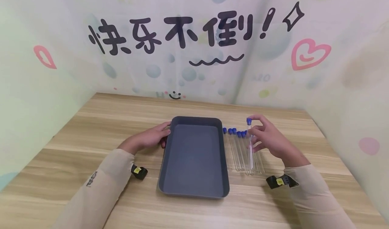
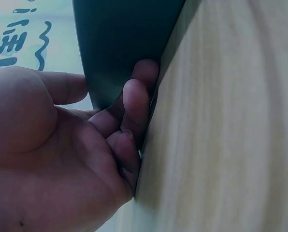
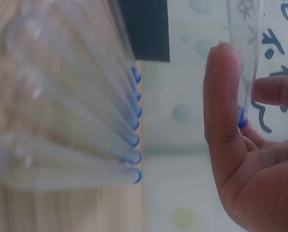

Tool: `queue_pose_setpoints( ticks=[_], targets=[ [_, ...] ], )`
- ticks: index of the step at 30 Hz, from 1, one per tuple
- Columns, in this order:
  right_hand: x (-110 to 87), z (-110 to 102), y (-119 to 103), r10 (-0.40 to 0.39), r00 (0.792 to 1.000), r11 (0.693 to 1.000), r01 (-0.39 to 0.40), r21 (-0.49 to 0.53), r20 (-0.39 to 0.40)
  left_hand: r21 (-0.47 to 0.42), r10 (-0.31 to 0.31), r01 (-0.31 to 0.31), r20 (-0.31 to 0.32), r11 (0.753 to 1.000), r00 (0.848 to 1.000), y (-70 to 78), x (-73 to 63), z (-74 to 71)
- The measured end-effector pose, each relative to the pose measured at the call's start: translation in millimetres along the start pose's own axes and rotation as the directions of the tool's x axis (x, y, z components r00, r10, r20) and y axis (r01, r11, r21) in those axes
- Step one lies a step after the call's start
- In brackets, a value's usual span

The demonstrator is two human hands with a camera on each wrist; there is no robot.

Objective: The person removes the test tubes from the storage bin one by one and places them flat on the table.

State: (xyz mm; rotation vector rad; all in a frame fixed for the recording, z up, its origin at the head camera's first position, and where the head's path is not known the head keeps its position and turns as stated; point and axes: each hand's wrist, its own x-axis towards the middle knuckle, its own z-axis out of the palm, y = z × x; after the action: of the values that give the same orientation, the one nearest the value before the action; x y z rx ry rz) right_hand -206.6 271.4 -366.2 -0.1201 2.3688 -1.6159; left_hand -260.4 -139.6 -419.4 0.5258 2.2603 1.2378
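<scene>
A dark grey rectangular tray [image 1: 192, 161] lies on the wooden table. My left hand [image 1: 149, 137] holds its left side; in the left wrist view the thumb is at the edge of the tray [image 2: 122, 38] and the other fingers curl against its outer wall, low by the tabletop. My right hand [image 1: 270, 138] pinches a clear test tube [image 1: 251, 151] with a blue cap, its fingers near the capped end. Seen from the right wrist, this tube [image 3: 248, 34] is apart from the row of several capped test tubes [image 3: 62, 164] on the table.
The row of test tubes [image 1: 235, 149] lies right beside the tray's right wall, caps toward the back. A printed cloth [image 1: 188, 74] with black writing hangs behind the table [image 1: 127, 104]. Each wrist carries a black strap [image 1: 276, 181] over a beige sleeve.
</scene>
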Motion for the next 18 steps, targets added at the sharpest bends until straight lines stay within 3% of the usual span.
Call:
queue_pose_setpoints(
  ticks=[18],
  targets=[
    [0.3,-32.1,25.5,0.037,0.999,0.989,-0.037,-0.144,-0.004,0.021,0.004,-0.004,-0.003,1.0,1.0,-1.5,2.4,-0.3]
  ],
)
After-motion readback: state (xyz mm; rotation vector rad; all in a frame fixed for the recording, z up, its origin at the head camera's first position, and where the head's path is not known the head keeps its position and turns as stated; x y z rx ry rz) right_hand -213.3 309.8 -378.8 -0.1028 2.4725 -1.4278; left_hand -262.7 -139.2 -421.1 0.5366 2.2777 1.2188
